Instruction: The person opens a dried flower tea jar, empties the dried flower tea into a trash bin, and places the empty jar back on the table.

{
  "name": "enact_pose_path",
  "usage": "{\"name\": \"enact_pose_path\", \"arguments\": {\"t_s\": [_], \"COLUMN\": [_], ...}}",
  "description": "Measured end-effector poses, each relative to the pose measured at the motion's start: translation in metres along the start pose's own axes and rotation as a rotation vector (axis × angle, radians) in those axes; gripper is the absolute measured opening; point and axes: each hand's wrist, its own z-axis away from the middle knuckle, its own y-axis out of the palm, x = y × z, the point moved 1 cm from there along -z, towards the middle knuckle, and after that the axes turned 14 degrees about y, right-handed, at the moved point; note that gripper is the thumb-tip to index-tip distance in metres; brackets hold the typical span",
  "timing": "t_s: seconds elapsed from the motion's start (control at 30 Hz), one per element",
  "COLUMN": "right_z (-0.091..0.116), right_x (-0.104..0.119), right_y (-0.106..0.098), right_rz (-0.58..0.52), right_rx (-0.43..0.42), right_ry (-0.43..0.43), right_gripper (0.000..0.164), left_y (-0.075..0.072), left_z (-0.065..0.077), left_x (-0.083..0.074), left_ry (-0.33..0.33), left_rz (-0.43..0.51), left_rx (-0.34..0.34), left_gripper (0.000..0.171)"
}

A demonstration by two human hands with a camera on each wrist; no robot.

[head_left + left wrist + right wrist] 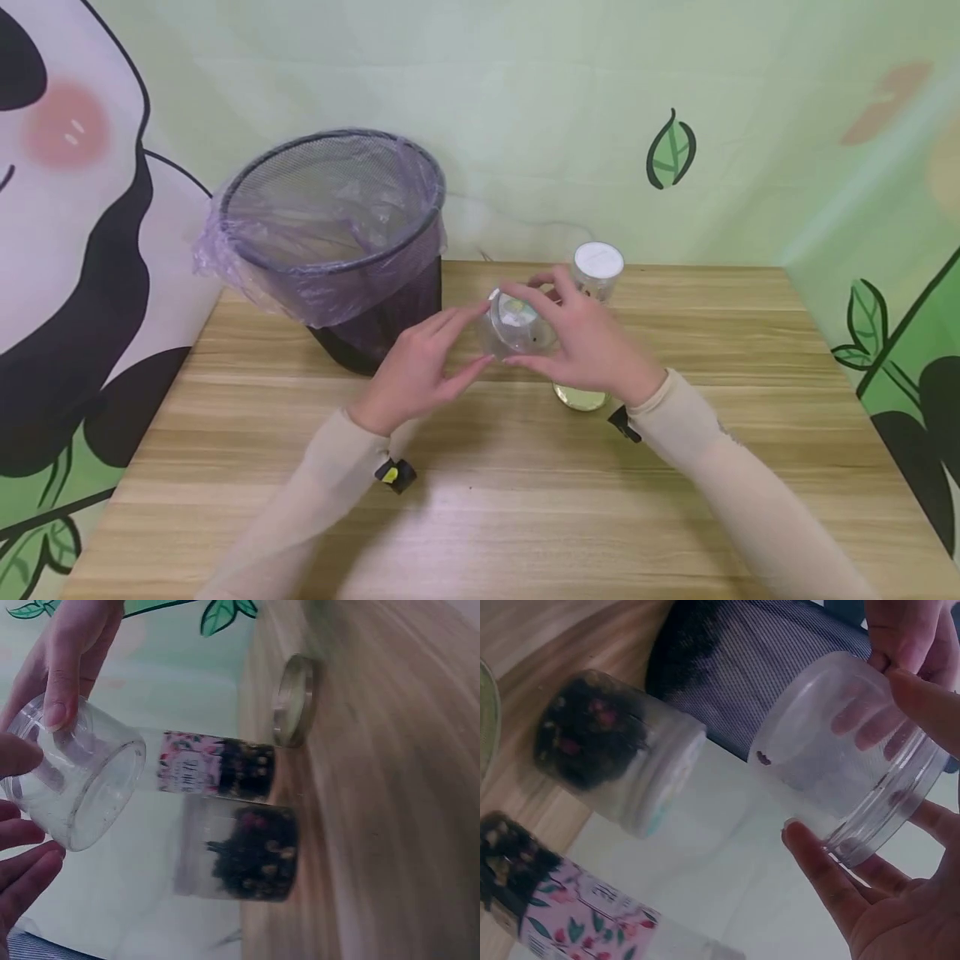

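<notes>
Clear plastic makes up the jar raised over the table at the centre of the head view, where the left hand and right hand both grip it between thumb and fingers. Both wrist views reveal dark dried flowers in a squat jar and a pink floral-labelled jar, mostly hidden from the head; the right wrist view adds a dark speck on the gripped jar. A gold-rimmed lid rests on the wood-grain tabletop. Upper left, a purple liner drapes a black mesh bin; a panda-and-leaf backdrop surrounds everything.
</notes>
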Motion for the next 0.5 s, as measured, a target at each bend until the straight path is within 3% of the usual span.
{"name": "enact_pose_path", "arguments": {"t_s": [0.2, 0.5], "right_z": [0.007, 0.01], "right_x": [-0.002, -0.004], "right_y": [0.016, 0.044], "right_rz": [0.039, 0.063], "right_rx": [0.078, 0.194], "right_ry": [0.026, 0.025], "right_gripper": [0.083, 0.082], "left_y": [0.01, 0.015], "left_z": [0.012, 0.026], "left_x": [0.003, 0.01], "left_ry": [-0.032, -0.198], "left_rz": [0.028, 0.134], "left_rx": [0.047, 0.136], "left_gripper": [0.05, 0.039]}}
